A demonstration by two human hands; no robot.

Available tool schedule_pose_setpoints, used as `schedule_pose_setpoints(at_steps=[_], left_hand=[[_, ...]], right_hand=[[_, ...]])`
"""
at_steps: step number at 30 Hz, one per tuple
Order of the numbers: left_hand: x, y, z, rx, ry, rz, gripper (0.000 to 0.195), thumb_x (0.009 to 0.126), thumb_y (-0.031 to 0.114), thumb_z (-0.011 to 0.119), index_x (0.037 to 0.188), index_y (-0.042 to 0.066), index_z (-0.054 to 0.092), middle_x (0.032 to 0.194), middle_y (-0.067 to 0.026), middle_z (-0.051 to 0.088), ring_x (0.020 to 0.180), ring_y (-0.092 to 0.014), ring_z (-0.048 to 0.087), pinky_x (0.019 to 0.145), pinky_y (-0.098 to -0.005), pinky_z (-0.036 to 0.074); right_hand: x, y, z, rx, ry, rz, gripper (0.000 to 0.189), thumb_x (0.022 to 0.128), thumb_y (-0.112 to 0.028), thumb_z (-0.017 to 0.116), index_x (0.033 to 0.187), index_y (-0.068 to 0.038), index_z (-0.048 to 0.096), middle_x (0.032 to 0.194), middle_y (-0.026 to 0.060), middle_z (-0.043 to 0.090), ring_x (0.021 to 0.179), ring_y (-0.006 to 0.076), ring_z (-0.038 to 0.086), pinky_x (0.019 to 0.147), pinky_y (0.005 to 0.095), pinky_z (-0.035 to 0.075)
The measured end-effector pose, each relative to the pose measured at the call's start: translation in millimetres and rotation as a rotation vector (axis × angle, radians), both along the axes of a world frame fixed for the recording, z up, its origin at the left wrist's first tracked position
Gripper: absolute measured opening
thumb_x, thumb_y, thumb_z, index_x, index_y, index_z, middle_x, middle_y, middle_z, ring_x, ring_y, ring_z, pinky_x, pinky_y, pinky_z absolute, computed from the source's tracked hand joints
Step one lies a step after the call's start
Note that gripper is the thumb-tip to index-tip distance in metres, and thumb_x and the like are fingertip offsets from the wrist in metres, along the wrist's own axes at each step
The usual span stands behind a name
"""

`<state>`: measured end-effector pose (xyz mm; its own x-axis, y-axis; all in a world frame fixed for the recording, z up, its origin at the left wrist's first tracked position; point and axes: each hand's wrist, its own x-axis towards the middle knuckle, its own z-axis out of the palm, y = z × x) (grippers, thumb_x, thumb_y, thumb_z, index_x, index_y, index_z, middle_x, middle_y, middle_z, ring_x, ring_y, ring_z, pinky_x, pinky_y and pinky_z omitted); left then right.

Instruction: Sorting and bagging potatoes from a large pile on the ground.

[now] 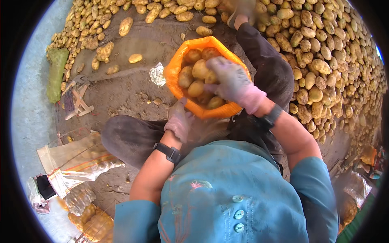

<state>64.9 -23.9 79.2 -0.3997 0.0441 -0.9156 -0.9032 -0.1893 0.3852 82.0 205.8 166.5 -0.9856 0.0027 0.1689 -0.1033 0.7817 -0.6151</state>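
Observation:
An orange mesh sack (209, 114) stands between my legs, its rim rolled outward and several potatoes (200, 70) inside. My right hand (229, 77), in a soiled pinkish glove, reaches over the right rim with its fingers on the potatoes. Whether it grips one cannot be told. Gloved too, my left hand (180, 118) is at the sack's lower left rim, its fingers against the outside of the mesh; its grip is partly hidden. Crumpled silvery foil or plastic (157, 74) touches the sack's left side.
A large potato heap (316, 60) rises at the right, and another pile (88, 24) lies upper left. Loose potatoes dot the dirt floor (133, 91). At the left are a small wooden folding stool (79, 100), a green sack (57, 74) and plastic packaging (76, 161).

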Motion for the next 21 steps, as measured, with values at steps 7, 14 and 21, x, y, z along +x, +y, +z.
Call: schedule_pose_setpoints(at_steps=[7, 14, 21], left_hand=[[1.2, 23.0, 14.0, -0.291, 0.528, -0.038, 0.051, 0.091, 0.025, 0.073, 0.131, 0.003, 0.051, 0.114, -0.0093, 0.061, 0.082, -0.017, 0.059, 0.071, -0.0294, 0.051], [-0.4, 55.3, -4.5, -0.407, 0.761, -0.818, 0.063, 0.087, 0.031, 0.078, 0.133, -0.002, 0.05, 0.105, -0.0149, 0.065, 0.089, -0.024, 0.064, 0.079, -0.0381, 0.054], [-21.3, 81.5, -38.6, -0.534, 1.119, -0.941, 0.04, 0.092, 0.022, 0.075, 0.117, 0.002, 0.05, 0.086, -0.0126, 0.065, 0.077, -0.024, 0.06, 0.073, -0.0385, 0.051]], right_hand=[[-20.6, 2.0, -52.0, 0.429, -0.356, 0.235, 0.034, 0.078, -0.022, 0.072, 0.109, -0.011, 0.067, 0.109, 0.0111, 0.064, 0.105, 0.0344, 0.063, 0.091, 0.0493, 0.05], [-1.0, 57.7, 4.2, 0.148, 0.256, -0.18, 0.022, 0.085, -0.019, 0.071, 0.106, -0.013, 0.07, 0.1, 0.0099, 0.07, 0.094, 0.0334, 0.066, 0.084, 0.0441, 0.054], [186.2, 173.9, -45.2, 0.179, -0.027, -0.89, 0.021, 0.088, -0.02, 0.07, 0.106, -0.01, 0.069, 0.096, 0.0155, 0.071, 0.091, 0.0385, 0.068, 0.079, 0.046, 0.054]])
